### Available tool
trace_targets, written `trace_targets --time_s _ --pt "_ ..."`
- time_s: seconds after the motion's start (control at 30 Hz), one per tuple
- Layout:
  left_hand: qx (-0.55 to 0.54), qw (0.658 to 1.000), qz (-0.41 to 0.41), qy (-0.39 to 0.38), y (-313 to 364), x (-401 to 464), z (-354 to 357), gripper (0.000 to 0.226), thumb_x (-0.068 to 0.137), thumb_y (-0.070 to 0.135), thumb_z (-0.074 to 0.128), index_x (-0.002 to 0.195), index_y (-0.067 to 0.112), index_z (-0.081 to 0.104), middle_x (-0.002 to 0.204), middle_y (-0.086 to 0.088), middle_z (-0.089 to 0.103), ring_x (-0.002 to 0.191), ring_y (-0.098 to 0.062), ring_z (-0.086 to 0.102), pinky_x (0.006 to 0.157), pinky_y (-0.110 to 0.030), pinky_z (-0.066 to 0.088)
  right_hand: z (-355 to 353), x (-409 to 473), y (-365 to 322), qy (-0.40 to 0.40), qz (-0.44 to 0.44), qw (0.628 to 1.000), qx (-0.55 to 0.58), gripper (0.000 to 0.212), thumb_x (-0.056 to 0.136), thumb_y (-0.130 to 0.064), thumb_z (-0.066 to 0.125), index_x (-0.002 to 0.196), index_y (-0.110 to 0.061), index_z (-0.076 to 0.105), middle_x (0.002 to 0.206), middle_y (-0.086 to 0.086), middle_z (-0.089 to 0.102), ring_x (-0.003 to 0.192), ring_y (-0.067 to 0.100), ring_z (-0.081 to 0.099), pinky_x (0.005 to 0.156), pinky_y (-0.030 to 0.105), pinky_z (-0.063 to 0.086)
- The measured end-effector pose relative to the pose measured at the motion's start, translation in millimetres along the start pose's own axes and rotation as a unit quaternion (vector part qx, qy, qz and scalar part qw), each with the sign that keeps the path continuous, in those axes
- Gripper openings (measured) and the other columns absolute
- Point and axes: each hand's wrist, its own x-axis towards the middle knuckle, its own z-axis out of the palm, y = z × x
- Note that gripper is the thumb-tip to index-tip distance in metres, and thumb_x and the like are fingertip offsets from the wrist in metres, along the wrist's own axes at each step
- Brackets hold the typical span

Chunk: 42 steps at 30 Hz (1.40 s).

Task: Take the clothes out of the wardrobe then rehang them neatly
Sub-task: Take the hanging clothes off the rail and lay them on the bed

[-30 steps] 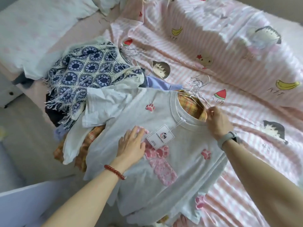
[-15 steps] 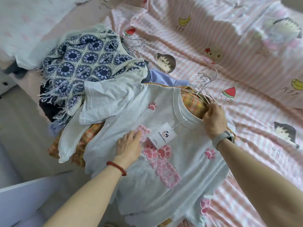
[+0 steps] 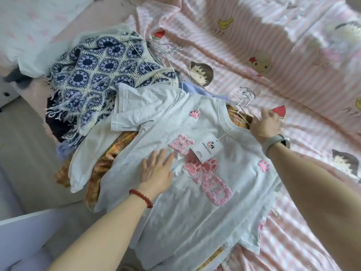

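Note:
A pale grey T-shirt (image 3: 175, 212) with pink letters and paw prints lies spread on top of a clothes pile on the bed, a paper tag (image 3: 207, 148) at its collar. My left hand (image 3: 156, 171) lies flat on its chest with the fingers spread, holding nothing. At the collar, my right hand (image 3: 265, 124) has its fingers stretched out beside a bunch of wire hangers (image 3: 246, 98). An orange plaid garment (image 3: 109, 159) shows under the shirt. A blue and white crochet piece (image 3: 97, 71) lies further left.
More wire hangers (image 3: 166, 49) poke out behind the crochet piece. The pink striped cartoon bedsheet (image 3: 254, 45) covers the bed to the right. A white panel (image 3: 23, 231) stands at the lower left beside the bed edge, and a pillow (image 3: 29, 26) lies at the top left.
My left hand slid left off the pink letters and flattened on the shirt. My right hand loosened from the collar and its fingers now reach past it toward the hangers.

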Motion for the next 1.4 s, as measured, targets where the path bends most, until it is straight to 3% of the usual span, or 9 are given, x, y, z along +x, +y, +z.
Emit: trace_targets --time_s 0.1,0.23,0.43,0.63,0.77,0.9,1.1,1.2,1.4 --pt "-0.005 1.000 -0.004 0.006 -8 -2 -2 0.057 0.097 0.034 0.031 0.148 0.027 0.006 0.157 -0.005 -0.003 0.143 -0.025 -0.005 0.115 -0.051 0.005 26 -27 -9 -0.052 -0.048 0.997 -0.031 0.052 0.092 -0.024 0.041 0.141 -0.021 0.027 0.150 0.011 0.021 0.137 0.030 0.020 0.110 0.054 0.015" --pt "-0.016 0.996 -0.007 0.091 -22 -13 -22 0.054 0.097 0.032 0.032 0.147 0.025 0.012 0.156 -0.004 0.003 0.143 -0.022 0.002 0.115 -0.049 0.008 35 -64 -37 -0.088 -0.128 0.987 -0.052 0.052 0.096 -0.027 0.033 0.145 -0.020 0.018 0.154 0.009 0.011 0.142 0.027 0.007 0.113 0.054 0.008" --pt "-0.028 0.974 -0.063 0.215 -81 -73 -56 0.054 0.096 0.029 0.033 0.147 0.026 0.015 0.156 -0.003 0.012 0.143 -0.020 0.008 0.115 -0.046 0.009 26 -140 -117 -0.083 -0.291 0.951 -0.056 0.049 0.097 -0.026 0.031 0.144 -0.017 0.020 0.153 0.011 0.016 0.141 0.029 0.010 0.113 0.052 0.012" --pt "-0.061 0.944 -0.165 0.278 -168 -195 -54 0.049 0.096 0.024 0.038 0.144 0.018 0.030 0.152 -0.006 0.026 0.141 -0.023 0.018 0.113 -0.049 0.013 29 -262 -206 -0.148 -0.444 0.883 -0.039 0.048 0.097 -0.027 0.030 0.144 -0.019 0.021 0.153 0.006 0.019 0.142 0.025 0.010 0.114 0.049 0.007" --pt "-0.076 0.898 -0.262 0.345 -227 -301 -32 0.046 0.090 0.017 0.052 0.135 0.012 0.046 0.142 -0.011 0.043 0.134 -0.028 0.035 0.108 -0.051 0.025 45 -375 -264 -0.188 -0.572 0.797 -0.044 0.045 0.096 -0.026 0.032 0.141 -0.019 0.030 0.148 0.002 0.032 0.138 0.020 0.021 0.113 0.042 0.017" --pt "-0.060 0.855 -0.342 0.385 -279 -413 4 0.044 0.076 0.006 0.070 0.119 0.005 0.061 0.122 -0.018 0.060 0.113 -0.034 0.056 0.095 -0.056 0.040 60 -498 -311 -0.206 -0.695 0.689 -0.009 0.040 0.093 -0.019 0.041 0.132 -0.011 0.046 0.134 0.008 0.050 0.128 0.025 0.040 0.107 0.038 0.028" --pt "-0.010 0.777 -0.476 0.411 -336 -589 63 0.033 0.071 0.007 0.066 0.104 0.003 0.068 0.105 -0.017 0.067 0.097 -0.031 0.065 0.082 -0.054 0.048 90 -691 -361 -0.275 -0.818 0.505 0.002 0.044 0.096 -0.020 0.038 0.139 -0.015 0.036 0.143 0.004 0.039 0.135 0.019 0.030 0.109 0.031 0.023" --pt "-0.006 0.728 -0.545 0.417 -348 -672 85 0.036 0.067 0.005 0.076 0.102 0.004 0.068 0.105 -0.016 0.066 0.098 -0.030 0.064 0.085 -0.052 0.048 96 -775 -380 -0.286 -0.849 0.445 0.010 0.043 0.095 -0.018 0.039 0.138 -0.014 0.038 0.141 0.005 0.042 0.131 0.021 0.035 0.106 0.033 0.029" --pt "0.094 0.620 -0.655 0.421 -360 -806 106 0.026 0.078 0.015 0.056 0.101 0.010 0.068 0.108 -0.011 0.066 0.105 -0.027 0.061 0.092 -0.049 0.043 90 -927 -412 -0.297 -0.900 0.318 0.028 0.040 0.095 -0.017 0.038 0.134 -0.012 0.043 0.134 0.007 0.049 0.122 0.027 0.045 0.099 0.037 0.038"
